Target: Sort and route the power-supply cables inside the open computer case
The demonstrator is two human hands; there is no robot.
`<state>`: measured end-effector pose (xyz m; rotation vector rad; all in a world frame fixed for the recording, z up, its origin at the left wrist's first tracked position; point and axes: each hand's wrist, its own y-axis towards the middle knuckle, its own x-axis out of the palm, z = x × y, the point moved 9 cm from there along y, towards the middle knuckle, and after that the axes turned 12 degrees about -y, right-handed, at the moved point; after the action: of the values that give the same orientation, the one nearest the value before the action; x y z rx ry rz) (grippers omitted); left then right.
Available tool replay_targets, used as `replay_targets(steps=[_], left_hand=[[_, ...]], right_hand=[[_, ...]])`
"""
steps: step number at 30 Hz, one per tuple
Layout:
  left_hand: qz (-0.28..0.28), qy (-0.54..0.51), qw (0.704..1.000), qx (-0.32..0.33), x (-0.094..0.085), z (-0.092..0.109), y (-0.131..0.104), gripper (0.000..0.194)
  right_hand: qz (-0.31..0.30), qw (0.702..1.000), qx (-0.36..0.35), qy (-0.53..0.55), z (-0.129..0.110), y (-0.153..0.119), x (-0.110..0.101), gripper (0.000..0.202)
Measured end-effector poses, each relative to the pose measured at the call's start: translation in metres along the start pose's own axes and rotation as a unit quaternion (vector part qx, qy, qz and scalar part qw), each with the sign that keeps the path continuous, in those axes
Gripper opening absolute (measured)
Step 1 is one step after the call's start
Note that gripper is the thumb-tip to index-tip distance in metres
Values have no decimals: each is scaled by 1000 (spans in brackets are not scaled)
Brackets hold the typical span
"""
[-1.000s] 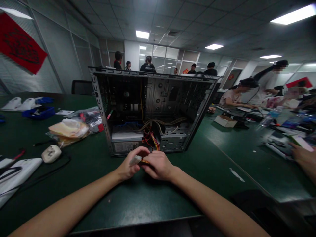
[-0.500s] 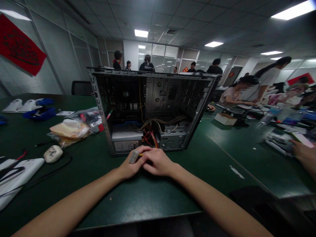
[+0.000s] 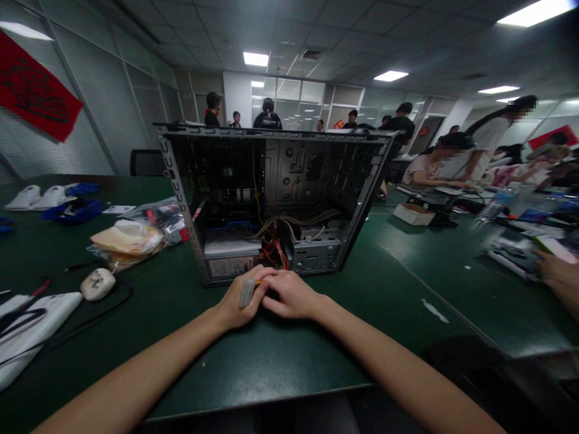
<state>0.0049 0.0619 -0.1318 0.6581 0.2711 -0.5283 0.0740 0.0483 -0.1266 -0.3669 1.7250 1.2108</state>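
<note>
An open computer case [image 3: 316,256] stands on the green table [image 3: 253,367], its inside facing me. In its lower left is a power supply [image 3: 230,267] with a label; red and yellow wires [image 3: 277,250] come out beside it. My left hand [image 3: 242,304] is closed around a cable, whose pale flat connector [image 3: 246,293] lies over the hand. My right hand [image 3: 292,295] touches the left one, its fingers closed at the same cable near the case's lower edge. The fingertips are partly hidden.
On the left lie a plastic bag [image 3: 126,238], a white adapter [image 3: 98,284], a white panel [image 3: 45,328] with cables and a blue tray [image 3: 72,210]. To the right are a small box [image 3: 414,214], a bottle [image 3: 493,205] and another person's hand [image 3: 558,274].
The pale connector has turned more upright over my left hand. Both hands stay together at about the same place, and the view has shifted slightly.
</note>
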Motion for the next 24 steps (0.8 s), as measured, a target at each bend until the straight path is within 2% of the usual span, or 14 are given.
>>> replay_targets(steps=[4,10,13,16,19,22,24], left_hand=[[4,32,999,27,0,5,-1,34],[49,5,995,86,-6,21,-5,35],[59,-17,992,107,-8,27,-7,38],[44,-36,990,131,-6,30,-9,45],[5,-22,992,128,1,26,-9,54],[-23,14,993,113,7,21,-9,50],[-21,26,993,111,7,19,-8,44]], right_hand=[[11,997,-40,-62,-4,-1,-1,7],[68,980,-105,-157,-12,-1,-8,28],[84,971,-121,-187,-15,-2,-9,31],[108,966,-114,-203,-16,-3,-8,33],[122,969,-104,-188,-19,-4,0,32],[96,971,-110,-192,-23,-3,15,26],[65,972,-110,-196,-23,-2,21,25]])
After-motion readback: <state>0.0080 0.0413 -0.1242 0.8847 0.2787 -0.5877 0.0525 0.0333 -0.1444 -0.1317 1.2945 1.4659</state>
